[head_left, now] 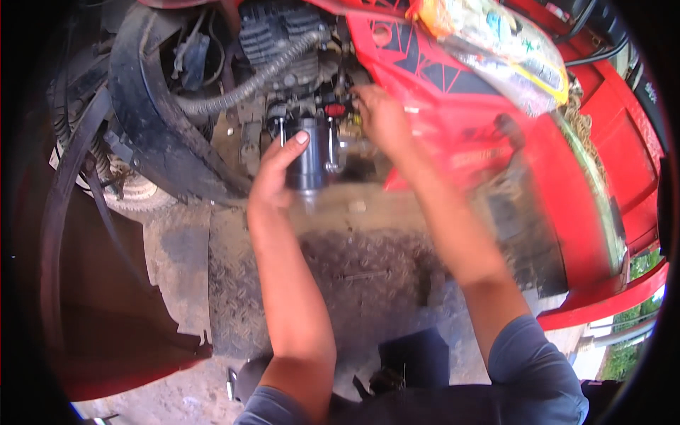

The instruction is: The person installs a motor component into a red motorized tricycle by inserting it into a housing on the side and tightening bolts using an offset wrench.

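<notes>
My left hand (273, 170) is wrapped round a dark, smooth cylinder (309, 157), its thumb lying across the front. The cylinder stands upright below the finned engine (280, 42), with a shiny metal rod on each side. A small red part (334, 110) sits at its top right. My right hand (382, 117) reaches in beside the red body panel (432, 78). Its fingers are bent together among the small engine parts; whatever they grip is hidden. Motion smears the right forearm.
A ribbed metal hose (255, 81) curves past the engine beside a black wheel guard (134, 106). On the dirty tread-plate floor (319, 304) lies a thin metal tool (363, 275). Plastic packages (496, 42) rest on the red bodywork. A brown-red panel (113, 297) stands at the left.
</notes>
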### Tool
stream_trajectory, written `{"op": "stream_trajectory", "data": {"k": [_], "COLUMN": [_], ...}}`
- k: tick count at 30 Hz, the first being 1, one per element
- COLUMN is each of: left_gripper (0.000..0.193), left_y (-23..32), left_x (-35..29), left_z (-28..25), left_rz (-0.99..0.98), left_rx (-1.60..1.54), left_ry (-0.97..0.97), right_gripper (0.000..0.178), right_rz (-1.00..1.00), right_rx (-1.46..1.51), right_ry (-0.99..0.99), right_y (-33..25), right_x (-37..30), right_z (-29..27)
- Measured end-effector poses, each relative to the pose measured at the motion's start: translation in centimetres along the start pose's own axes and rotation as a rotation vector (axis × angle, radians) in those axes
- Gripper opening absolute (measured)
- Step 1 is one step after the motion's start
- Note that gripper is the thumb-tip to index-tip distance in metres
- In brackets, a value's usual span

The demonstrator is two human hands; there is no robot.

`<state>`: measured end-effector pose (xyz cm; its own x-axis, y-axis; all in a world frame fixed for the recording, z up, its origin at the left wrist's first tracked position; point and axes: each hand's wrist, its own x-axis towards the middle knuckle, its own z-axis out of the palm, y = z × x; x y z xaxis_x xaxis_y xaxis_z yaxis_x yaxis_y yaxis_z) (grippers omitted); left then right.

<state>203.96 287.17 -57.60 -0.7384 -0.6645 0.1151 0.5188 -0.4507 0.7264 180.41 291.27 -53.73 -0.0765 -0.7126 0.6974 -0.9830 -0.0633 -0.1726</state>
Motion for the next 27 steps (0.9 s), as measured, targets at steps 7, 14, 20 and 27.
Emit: {"op": "stream_trajectory", "data": {"k": [7,14,20,27], "left_gripper": [0.061,0.051,0.057,0.076], "left_y": [0.2,-3.7,-5.4,-5.7], "left_x": [-7.3,-11.8,-11.5,-10.6], "left_z": [3.9,3.2,-0.3,-1.4], "left_rz": [-0.175,-0.406,-0.439,-0.558], "left_rx": [0.374,0.699,0.989,1.203], "left_ry": [-0.136,0.165,0.129,0.013], "right_gripper": [0.034,0.032,0.027,0.027], "right_rz": [-0.154,-0.063,-0.036,0.144], "right_rx": [0.018,0.178,0.310,0.528], "right_ry": [0.074,0.069,0.106,0.197], "right_y": [1.1,0.8,0.4,-0.4], "right_x": [-1.4,-1.8,-2.1,-2.5], "right_z": [0.3,-0.1,-0.6,-0.1]}}
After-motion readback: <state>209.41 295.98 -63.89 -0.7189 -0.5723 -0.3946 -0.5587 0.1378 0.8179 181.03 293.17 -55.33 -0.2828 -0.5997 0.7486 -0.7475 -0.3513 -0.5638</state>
